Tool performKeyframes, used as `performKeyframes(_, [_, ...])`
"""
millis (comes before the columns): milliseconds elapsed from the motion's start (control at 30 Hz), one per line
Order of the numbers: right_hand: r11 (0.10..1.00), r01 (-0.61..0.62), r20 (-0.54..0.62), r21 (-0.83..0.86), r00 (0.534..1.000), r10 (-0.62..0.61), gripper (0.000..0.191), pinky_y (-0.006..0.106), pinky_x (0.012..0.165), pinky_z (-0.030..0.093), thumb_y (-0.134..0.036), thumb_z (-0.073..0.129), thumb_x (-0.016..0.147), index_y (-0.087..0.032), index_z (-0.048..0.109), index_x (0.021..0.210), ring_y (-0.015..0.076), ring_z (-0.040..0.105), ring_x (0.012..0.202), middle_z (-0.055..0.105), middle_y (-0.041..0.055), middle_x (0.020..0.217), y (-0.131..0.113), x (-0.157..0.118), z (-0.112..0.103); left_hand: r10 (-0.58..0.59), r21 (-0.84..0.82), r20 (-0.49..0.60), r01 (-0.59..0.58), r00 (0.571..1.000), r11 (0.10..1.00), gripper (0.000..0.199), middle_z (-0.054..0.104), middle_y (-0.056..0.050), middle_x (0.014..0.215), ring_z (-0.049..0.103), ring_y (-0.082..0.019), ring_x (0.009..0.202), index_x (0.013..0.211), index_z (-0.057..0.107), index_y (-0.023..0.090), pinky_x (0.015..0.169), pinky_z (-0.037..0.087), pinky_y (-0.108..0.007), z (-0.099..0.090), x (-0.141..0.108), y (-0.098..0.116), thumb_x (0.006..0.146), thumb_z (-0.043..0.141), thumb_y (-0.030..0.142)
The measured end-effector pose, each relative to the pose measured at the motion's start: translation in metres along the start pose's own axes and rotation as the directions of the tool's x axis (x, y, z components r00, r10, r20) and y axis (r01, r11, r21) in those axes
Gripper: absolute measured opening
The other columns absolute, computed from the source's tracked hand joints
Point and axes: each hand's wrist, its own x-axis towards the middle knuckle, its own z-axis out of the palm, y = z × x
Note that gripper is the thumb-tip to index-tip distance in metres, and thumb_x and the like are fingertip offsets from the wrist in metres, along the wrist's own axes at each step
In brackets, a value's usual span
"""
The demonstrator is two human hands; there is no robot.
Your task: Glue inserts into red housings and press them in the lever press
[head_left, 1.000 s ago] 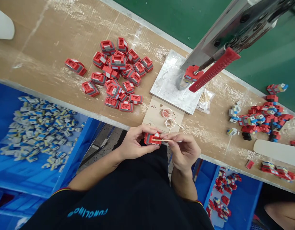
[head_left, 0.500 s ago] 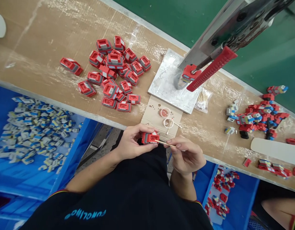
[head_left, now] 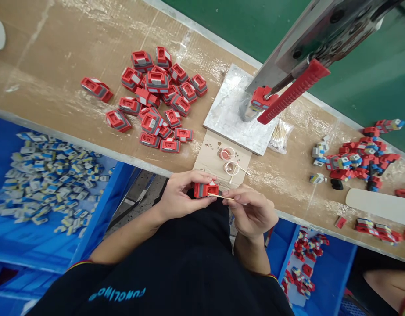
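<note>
Between the fingers and thumb of my left hand [head_left: 180, 195] is a red and grey toy vehicle part [head_left: 205, 189], its hollow side facing up. My right hand [head_left: 251, 208] pinches a thin cotton swab [head_left: 222, 196]. The swab's tip reaches into the hollow of the red part; the tip itself is too small to make out. Just beyond both hands lies a piece of cardboard [head_left: 207, 154] with dark spots. On it stand two small round cups, one with reddish contents [head_left: 226, 153], the other [head_left: 231, 168] with swabs lying beside it.
Several matching red parts [head_left: 156, 81] are piled to the left. A press with a red handle [head_left: 294, 91] stands on a metal plate [head_left: 222, 112], near a bag of swabs [head_left: 280, 137]. Blue bins [head_left: 100, 215] flank me. Assembled toys [head_left: 350, 160] and another person's arm [head_left: 386, 281] are at right.
My right hand has moved slightly left, bringing the swab further over the red part's hollow. My left hand keeps its hold on the part.
</note>
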Motion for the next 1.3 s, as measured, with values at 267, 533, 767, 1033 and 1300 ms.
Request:
performKeyframes(267, [0.998,0.032,0.036,-0.055,0.999,-0.03,0.018,0.029,0.057,0.066,-0.007,0.072,0.097,-0.022,0.072,0.108,0.0194,0.082,0.067,0.084,0.0035,0.083,-0.001,0.004,-0.006,0.062,0.097,0.014,-0.063,0.998,0.993,0.033,0.087,-0.013,0.11,0.086,-0.024,0.098,0.109,0.079,0.019,0.088,0.071,-0.031,-0.005,0.003,0.004,0.08,0.094,0.012])
performKeyframes(533, [0.991,0.035,0.052,-0.13,0.998,-0.028,0.022,0.029,0.054,0.065,-0.006,0.074,0.094,-0.024,0.072,0.107,0.0199,0.081,0.064,0.084,0.0023,0.083,0.003,0.004,-0.014,0.083,0.185,0.028,-0.087,0.996,0.979,0.032,0.087,-0.014,0.108,0.087,-0.026,0.097,0.108,0.079,0.019,0.089,0.071,-0.034,-0.01,0.005,0.008,0.079,0.093,0.011])
performKeyframes(767, [0.997,0.062,0.005,-0.051,0.998,-0.061,0.021,0.028,0.052,0.063,-0.008,0.074,0.096,-0.023,0.072,0.11,0.0187,0.08,0.064,0.085,0.0031,0.085,0.0,0.004,-0.008,0.095,0.179,0.058,-0.104,0.994,0.978,0.031,0.087,-0.014,0.109,0.087,-0.025,0.097,0.109,0.079,0.019,0.087,0.072,-0.033,-0.009,0.008,0.008,0.082,0.093,0.015])
performKeyframes(1033, [0.993,0.042,0.084,-0.109,0.996,-0.033,0.017,0.028,0.056,0.066,-0.008,0.071,0.097,-0.023,0.071,0.105,0.0197,0.082,0.065,0.084,0.003,0.081,0.0,0.01,-0.008,0.103,0.212,0.069,-0.115,0.992,0.97,0.029,0.087,-0.014,0.108,0.086,-0.024,0.097,0.108,0.078,0.018,0.088,0.071,-0.031,-0.01,0.007,0.009,0.083,0.092,0.014])
performKeyframes(1300, [0.995,0.047,0.08,-0.083,0.996,-0.04,0.02,0.028,0.055,0.065,-0.006,0.072,0.096,-0.022,0.072,0.107,0.0198,0.082,0.065,0.085,0.0041,0.083,-0.001,0.01,-0.007,0.102,0.188,0.058,-0.111,0.993,0.976,0.031,0.087,-0.013,0.107,0.086,-0.025,0.096,0.108,0.079,0.02,0.086,0.071,-0.031,-0.009,0.007,0.008,0.081,0.093,0.013])
